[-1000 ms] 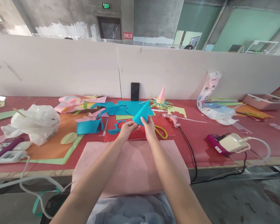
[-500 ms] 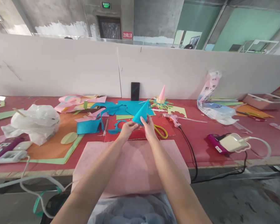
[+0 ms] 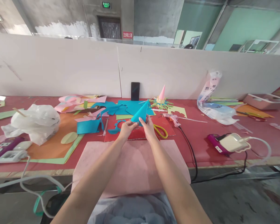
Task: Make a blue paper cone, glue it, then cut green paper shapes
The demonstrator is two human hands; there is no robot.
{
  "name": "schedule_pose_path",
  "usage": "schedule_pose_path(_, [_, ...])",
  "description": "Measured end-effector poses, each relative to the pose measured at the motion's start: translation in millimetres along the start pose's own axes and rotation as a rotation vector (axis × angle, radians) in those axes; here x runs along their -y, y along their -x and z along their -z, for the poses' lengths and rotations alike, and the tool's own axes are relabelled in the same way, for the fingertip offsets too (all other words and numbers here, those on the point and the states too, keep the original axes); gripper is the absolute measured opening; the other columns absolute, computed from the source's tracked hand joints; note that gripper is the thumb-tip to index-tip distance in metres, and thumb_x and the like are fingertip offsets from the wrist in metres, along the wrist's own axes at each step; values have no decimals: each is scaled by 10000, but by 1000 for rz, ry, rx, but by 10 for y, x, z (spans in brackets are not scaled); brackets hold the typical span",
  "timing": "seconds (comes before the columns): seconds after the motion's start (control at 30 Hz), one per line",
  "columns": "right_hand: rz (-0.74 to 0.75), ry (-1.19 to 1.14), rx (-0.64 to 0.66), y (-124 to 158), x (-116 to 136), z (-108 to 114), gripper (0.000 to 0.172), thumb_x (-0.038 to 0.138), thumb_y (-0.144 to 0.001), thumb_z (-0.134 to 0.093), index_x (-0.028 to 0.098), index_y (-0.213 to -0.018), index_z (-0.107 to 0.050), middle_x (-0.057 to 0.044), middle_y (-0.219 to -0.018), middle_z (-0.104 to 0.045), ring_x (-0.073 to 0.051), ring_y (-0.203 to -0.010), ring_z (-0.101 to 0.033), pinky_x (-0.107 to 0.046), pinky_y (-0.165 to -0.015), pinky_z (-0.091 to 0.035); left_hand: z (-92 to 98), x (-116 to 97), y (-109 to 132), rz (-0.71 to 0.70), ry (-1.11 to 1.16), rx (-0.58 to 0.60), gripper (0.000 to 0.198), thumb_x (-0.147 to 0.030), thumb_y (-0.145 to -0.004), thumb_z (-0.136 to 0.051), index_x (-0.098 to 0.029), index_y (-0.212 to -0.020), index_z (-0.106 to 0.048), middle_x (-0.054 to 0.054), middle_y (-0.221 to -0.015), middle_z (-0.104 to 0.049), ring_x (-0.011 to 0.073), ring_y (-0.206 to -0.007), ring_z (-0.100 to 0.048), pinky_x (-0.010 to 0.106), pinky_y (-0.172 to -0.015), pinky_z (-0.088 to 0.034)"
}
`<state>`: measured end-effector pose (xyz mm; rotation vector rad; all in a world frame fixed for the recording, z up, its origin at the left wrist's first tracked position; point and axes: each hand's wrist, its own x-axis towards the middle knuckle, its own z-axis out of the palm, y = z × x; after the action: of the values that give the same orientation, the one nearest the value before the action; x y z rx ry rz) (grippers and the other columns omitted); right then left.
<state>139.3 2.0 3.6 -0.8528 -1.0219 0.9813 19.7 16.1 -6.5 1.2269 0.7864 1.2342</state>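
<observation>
Blue cone point(image 3: 141, 112) held over the red table point(image 3: 197, 140), tip pointing up and rightward. Left hand point(image 3: 127, 129) — grip pinched at its lower left edge; right hand point(image 3: 149, 128) — grip closed on its lower right side, thumb on the near face. Pink glue gun point(image 3: 174, 120) lies to the right; pink cone point(image 3: 162, 93) stands beyond.

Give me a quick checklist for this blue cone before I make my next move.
1. Left hand on the blue cone: ok.
2. Right hand on the blue cone: ok.
3. A hand free for something else: not ok, both are on the cone.
4. Seam secured: cannot tell.
5. Pink glue gun lying apart from both hands: ok.
6. Glue gun hot: cannot tell.
</observation>
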Motion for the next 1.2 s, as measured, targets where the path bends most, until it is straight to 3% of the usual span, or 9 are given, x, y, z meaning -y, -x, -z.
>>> schedule_pose_path(0.4, [49,16,-5,0,-37,-26,423,393,-675,-618,203,-1036,-508,-43,-983,-626,-181,-901,-591,-328,-823,-475,-25,-21,20,-55,-52,-9,457,-446,-600,-693,-123,-922,-666,65,-830,-699,208,-721,-652,354,-733,-527])
schedule_pose_path(0.63, [51,57,-10,-1,-41,-32,420,422,-665,-615,194,-1003,-514,-46,-956,-633,-186,-890,-592,-330,-818,-474,-23,-1,24,-128,-115,-25,452,-446,-629,-670,-139,-961,-661,65,-906,-693,224,-808,-643,338,-735,-518])
schedule_pose_path(0.8, [22,89,-9,27,-20,-29,418,446,-680,-600,202,-1014,-541,-41,-1018,-634,-193,-961,-579,-320,-852,-457,-13,2,18,-129,-162,-70,403,-456,-628,-665,-139,-876,-672,60,-825,-700,217,-772,-644,331,-730,-512])
schedule_pose_path(1.0, [-52,98,-81,28,-40,-15,485,482,-696,-578,216,-1100,-551,-41,-1121,-597,-219,-1150,-476,-333,-901,-436,-9,0,13,-103,-182,-118,350,-458,-625,-666,-139,-770,-666,45,-741,-696,198,-686,-642,318,-686,-512])
schedule_pose_path(1.2, [-46,76,-44,37,-25,-33,481,485,-692,-583,224,-1095,-559,-34,-1079,-616,-210,-1109,-511,-333,-909,-434,1,3,6,-115,-185,-125,363,-459,-643,-653,-133,-805,-657,47,-740,-694,188,-675,-638,304,-671,-513])
